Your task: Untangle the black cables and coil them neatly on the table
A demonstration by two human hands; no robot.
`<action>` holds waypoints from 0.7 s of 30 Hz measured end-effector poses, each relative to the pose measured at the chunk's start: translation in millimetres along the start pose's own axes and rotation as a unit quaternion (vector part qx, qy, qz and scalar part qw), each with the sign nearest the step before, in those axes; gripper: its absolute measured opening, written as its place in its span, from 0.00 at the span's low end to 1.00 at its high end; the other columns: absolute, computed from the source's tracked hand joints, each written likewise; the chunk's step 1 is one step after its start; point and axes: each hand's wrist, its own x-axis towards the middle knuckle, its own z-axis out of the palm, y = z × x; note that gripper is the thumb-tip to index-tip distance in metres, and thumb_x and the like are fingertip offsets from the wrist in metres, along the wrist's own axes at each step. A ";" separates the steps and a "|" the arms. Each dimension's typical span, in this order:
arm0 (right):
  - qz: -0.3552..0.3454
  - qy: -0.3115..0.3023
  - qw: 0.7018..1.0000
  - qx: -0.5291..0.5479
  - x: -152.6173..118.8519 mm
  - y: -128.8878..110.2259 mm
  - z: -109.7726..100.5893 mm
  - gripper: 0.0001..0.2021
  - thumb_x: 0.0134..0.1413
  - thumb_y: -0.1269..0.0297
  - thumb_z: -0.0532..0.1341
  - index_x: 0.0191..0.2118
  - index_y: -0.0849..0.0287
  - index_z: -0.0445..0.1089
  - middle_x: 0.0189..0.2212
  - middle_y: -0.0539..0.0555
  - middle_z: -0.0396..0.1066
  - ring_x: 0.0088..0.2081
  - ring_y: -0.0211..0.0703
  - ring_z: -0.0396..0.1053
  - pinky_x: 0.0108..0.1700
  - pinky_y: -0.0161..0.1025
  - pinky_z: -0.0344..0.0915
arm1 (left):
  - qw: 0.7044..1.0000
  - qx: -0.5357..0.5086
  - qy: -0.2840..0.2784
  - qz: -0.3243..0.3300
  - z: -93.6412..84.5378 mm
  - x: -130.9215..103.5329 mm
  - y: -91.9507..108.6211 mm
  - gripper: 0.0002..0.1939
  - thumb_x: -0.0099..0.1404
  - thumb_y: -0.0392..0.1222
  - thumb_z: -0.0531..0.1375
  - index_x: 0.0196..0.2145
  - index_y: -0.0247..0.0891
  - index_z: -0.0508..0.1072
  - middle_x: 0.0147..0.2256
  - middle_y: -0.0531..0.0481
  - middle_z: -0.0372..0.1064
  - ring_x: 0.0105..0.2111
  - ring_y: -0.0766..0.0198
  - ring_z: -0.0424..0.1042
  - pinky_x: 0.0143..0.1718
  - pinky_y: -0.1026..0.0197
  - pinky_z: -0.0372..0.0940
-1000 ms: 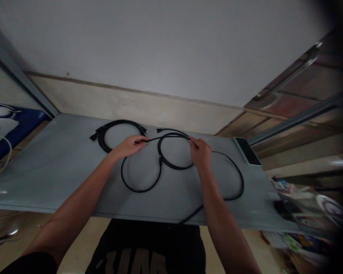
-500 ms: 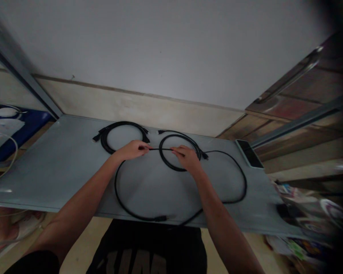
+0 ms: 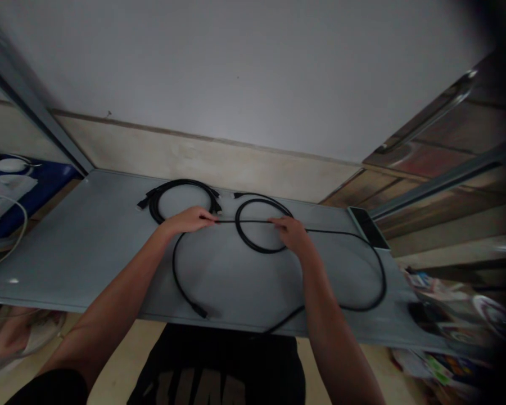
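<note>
From where I stand, the person has the cable drawn out level above the table, near its middle. The left hand has its fingertips closed, pinching the cable; the right hand pinches it too, thumb and fingers together, with a short straight span between the 2. Past the left hand the cable curves down to a plug near the front edge. Past the right it swings out in a wide bend, comes back behind the right forearm and reaches the front edge by the person's dark clothing.

There are 2 coils in the way. The left coil lies just behind the left hand, which covers a bit of its near side. The right coil sits directly under the taut span; I can't tell whether they touch. The right hand hides part of its rim.

At the back right corner lies a phone, with the bend passing close by it. Beyond the right end there's blurred clutter. On the left, past a post, a white cord loops down beside a blue surface.
</note>
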 end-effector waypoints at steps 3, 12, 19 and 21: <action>-0.008 -0.037 0.999 0.005 -0.9 3.4 -1.1 0.20 0.52 0.77 0.53 0.43 0.58 0.81 0.34 0.56 0.77 0.35 0.44 0.72 0.44 0.42 0.68 | 0.996 -0.041 -0.083 -0.005 -0.7 -3.3 -3.9 0.14 0.56 0.43 0.65 0.40 0.36 0.83 0.16 0.56 0.58 0.15 0.72 0.51 0.15 0.67 0.44; 0.090 0.198 0.976 -0.025 -0.4 -8.9 -21.7 0.18 0.60 0.53 0.58 0.40 0.62 0.80 0.33 0.60 0.78 0.32 0.49 0.72 0.39 0.43 0.66 | 0.933 -0.355 -0.008 0.056 -9.6 -5.1 1.7 0.18 0.60 0.42 0.66 0.49 0.39 0.76 0.22 0.58 0.56 0.15 0.76 0.46 0.15 0.71 0.40; 0.207 0.307 0.925 -0.083 -5.3 -1.8 -36.5 0.26 0.57 0.41 0.59 0.34 0.63 0.80 0.24 0.59 0.75 0.26 0.49 0.69 0.32 0.41 0.59 | 0.942 -0.316 -0.112 -0.024 -3.6 -8.9 1.4 0.15 0.62 0.51 0.65 0.28 0.36 0.72 0.17 0.60 0.50 0.14 0.74 0.47 0.14 0.70 0.46; 0.221 0.303 0.924 -0.080 -5.9 4.5 -37.2 0.26 0.54 0.40 0.61 0.34 0.63 0.80 0.24 0.59 0.75 0.26 0.49 0.70 0.32 0.42 0.59 | 0.922 -0.376 -0.096 -0.001 -5.6 -9.9 4.7 0.18 0.64 0.50 0.64 0.23 0.37 0.66 0.16 0.61 0.47 0.13 0.75 0.45 0.13 0.70 0.44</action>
